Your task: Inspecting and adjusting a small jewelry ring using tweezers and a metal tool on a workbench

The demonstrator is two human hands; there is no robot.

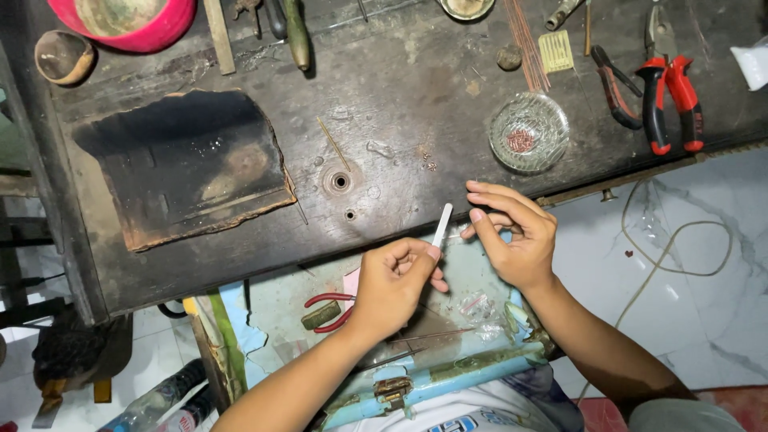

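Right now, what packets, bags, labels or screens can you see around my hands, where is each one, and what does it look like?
Small yellow ruled card: top of the dark workbench, rectangular, pale yellow.
White plastic bag: right edge of the bench, crumpled, cut off by the frame.
Small clear plastic bags: in the open drawer below the right hand, crinkled, transparent.
Plastic bottle with label: on the floor, bottom left, lying down.
No screens.

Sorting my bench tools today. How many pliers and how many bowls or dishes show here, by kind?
Pliers with red handles: 3 – one pair on the bench at right, a darker pair beside it, one in the open drawer.
Bowls and dishes: 4 – pink bowl, small brown bowl, glass dish, round dish at the top edge.
Total: 7
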